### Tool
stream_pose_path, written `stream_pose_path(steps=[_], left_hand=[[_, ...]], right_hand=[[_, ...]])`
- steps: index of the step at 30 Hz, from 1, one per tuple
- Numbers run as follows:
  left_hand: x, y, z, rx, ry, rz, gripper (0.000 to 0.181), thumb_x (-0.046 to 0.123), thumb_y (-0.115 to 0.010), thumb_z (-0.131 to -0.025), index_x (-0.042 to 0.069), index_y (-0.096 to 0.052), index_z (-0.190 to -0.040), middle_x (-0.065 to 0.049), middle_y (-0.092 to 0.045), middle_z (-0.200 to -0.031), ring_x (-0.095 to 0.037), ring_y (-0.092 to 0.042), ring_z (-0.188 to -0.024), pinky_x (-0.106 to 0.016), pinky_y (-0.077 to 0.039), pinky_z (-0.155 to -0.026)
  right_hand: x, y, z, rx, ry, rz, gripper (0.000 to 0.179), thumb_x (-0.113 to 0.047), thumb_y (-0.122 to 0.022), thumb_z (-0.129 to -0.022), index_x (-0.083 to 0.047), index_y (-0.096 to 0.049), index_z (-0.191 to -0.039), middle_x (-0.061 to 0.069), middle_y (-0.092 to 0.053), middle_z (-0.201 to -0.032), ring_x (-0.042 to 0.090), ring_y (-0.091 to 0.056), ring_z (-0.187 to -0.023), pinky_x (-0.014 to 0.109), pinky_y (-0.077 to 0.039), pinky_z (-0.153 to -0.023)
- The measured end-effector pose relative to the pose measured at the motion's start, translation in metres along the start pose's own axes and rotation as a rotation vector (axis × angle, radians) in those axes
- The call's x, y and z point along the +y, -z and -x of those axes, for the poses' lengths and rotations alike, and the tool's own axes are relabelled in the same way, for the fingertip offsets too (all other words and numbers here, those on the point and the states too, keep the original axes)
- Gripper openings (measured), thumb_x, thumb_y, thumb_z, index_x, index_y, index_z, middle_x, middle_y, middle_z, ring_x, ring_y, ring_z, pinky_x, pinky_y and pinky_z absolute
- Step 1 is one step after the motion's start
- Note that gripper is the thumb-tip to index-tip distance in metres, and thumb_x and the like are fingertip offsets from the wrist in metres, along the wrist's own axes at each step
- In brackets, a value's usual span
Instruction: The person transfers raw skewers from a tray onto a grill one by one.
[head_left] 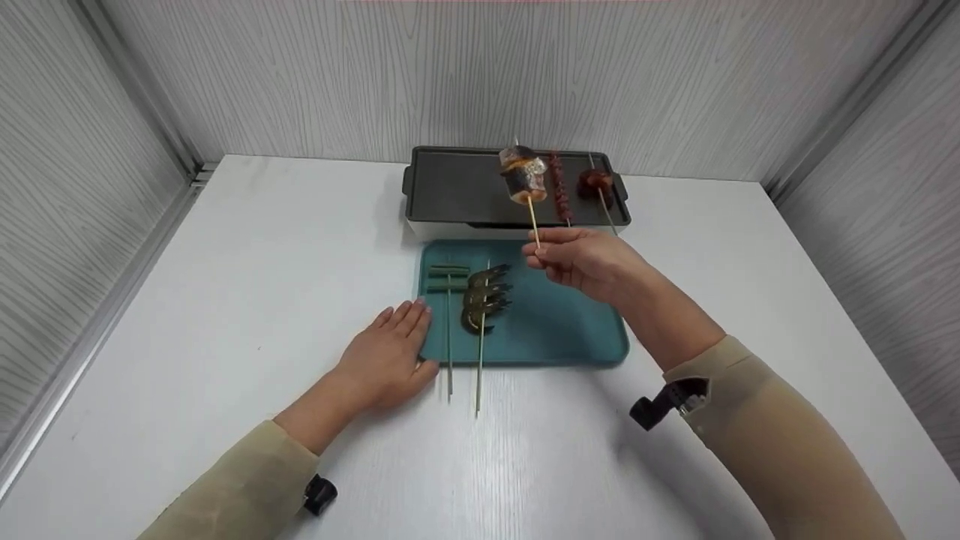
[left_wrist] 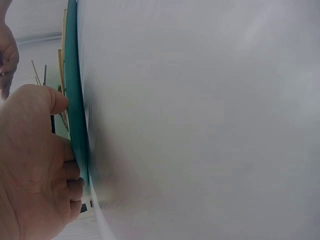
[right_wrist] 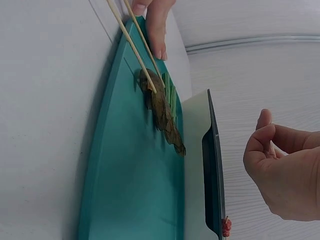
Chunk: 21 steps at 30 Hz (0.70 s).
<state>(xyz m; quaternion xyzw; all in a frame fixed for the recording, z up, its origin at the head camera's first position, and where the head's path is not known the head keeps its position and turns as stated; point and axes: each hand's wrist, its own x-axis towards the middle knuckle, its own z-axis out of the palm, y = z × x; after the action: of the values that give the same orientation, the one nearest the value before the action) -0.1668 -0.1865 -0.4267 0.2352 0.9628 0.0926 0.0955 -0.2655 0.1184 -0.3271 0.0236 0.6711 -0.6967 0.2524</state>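
in the head view, the right hand (head_left: pixel 589 262) pinches the lower stick of a chunky skewer (head_left: pixel 525 180) between thumb and fingers, with silvery, orange-edged pieces near its top. the skewer is upright with a slight tilt, its pieces seen against the dark grill plate (head_left: pixel 457 184). the left hand (head_left: pixel 386 356) lies palm down with straight fingers, against the left edge of a teal tray (head_left: pixel 559 334). on the tray's left part lie a skewer of green pieces (head_left: pixel 449 271) and, just beside it, a shrimp skewer (head_left: pixel 481 304); both sticks run out over the near edge. on the plate's right part are a thin red skewer (head_left: pixel 560 187) and a brownish-red skewer (head_left: pixel 595 182). everything stands on a white tabletop (head_left: pixel 300 240).

in the left wrist view, the left hand's thumb and fingertips touch the tray's edge, and pale sticks show beyond it. the other hand is partly cut off at the side.

in the right wrist view, the right hand's thumb and index finger press together; the stick between them cannot be made out. the shrimp skewer lies across the tray, near the left hand's fingers.
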Motion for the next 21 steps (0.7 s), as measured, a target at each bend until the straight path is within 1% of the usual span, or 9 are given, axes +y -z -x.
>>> stream_pose_path(steps=[4,6,9,11,16,21], left_hand=[[-0.001,-0.001,0.0,-0.001,-0.003,0.001,0.077,0.041,-0.04,-0.109,-0.01,-0.023,-0.164,-0.026,-0.018,-0.173,-0.041,-0.017,-0.161,-0.055,-0.015,-0.129],[-0.001,-0.002,-0.001,0.0,-0.003,-0.001,0.077,0.041,-0.04,-0.108,-0.01,-0.024,-0.163,-0.026,-0.018,-0.173,-0.041,-0.017,-0.161,-0.055,-0.015,-0.129],[-0.001,-0.002,-0.001,-0.003,-0.002,-0.006,0.077,0.041,-0.04,-0.108,-0.01,-0.024,-0.164,-0.026,-0.019,-0.173,-0.041,-0.018,-0.161,-0.055,-0.015,-0.129],[-0.001,-0.002,-0.001,-0.003,-0.001,-0.008,0.077,0.041,-0.04,-0.109,-0.01,-0.024,-0.163,-0.026,-0.019,-0.173,-0.041,-0.018,-0.16,-0.055,-0.016,-0.129],[-0.001,-0.002,0.0,-0.001,0.006,-0.009,0.077,0.041,-0.04,-0.109,-0.01,-0.024,-0.164,-0.025,-0.019,-0.173,-0.041,-0.018,-0.16,-0.054,-0.016,-0.129],[0.0,-0.003,-0.001,0.003,0.011,0.002,0.077,0.042,-0.04,-0.109,-0.009,-0.024,-0.164,-0.024,-0.019,-0.173,-0.04,-0.018,-0.161,-0.054,-0.015,-0.129]], right_hand=[[-0.002,0.0,-0.009,0.015,-0.002,-0.024,0.039,-0.004,-0.063,-0.106,0.0,-0.061,-0.145,0.018,-0.069,-0.133,0.015,-0.072,-0.1,0.024,-0.054,-0.079],[-0.002,0.001,-0.014,0.016,-0.002,-0.039,0.041,-0.004,-0.063,-0.106,0.0,-0.06,-0.147,0.018,-0.068,-0.134,0.015,-0.072,-0.1,0.024,-0.054,-0.079],[-0.001,0.003,-0.022,0.015,-0.001,-0.06,0.046,-0.002,-0.062,-0.106,0.002,-0.054,-0.151,0.017,-0.07,-0.13,0.015,-0.071,-0.099,0.024,-0.053,-0.079],[0.0,0.004,-0.028,0.021,-0.003,-0.071,0.048,-0.002,-0.062,-0.106,0.003,-0.052,-0.153,0.014,-0.072,-0.124,0.015,-0.072,-0.099,0.024,-0.053,-0.078],[0.001,0.003,-0.039,0.053,-0.015,-0.081,0.047,-0.001,-0.062,-0.106,0.003,-0.054,-0.152,0.011,-0.075,-0.117,0.016,-0.072,-0.098,0.025,-0.054,-0.077],[0.001,0.003,-0.046,0.054,-0.027,-0.096,0.048,0.001,-0.061,-0.106,0.003,-0.052,-0.153,0.011,-0.073,-0.116,0.014,-0.072,-0.094,0.024,-0.053,-0.075]])
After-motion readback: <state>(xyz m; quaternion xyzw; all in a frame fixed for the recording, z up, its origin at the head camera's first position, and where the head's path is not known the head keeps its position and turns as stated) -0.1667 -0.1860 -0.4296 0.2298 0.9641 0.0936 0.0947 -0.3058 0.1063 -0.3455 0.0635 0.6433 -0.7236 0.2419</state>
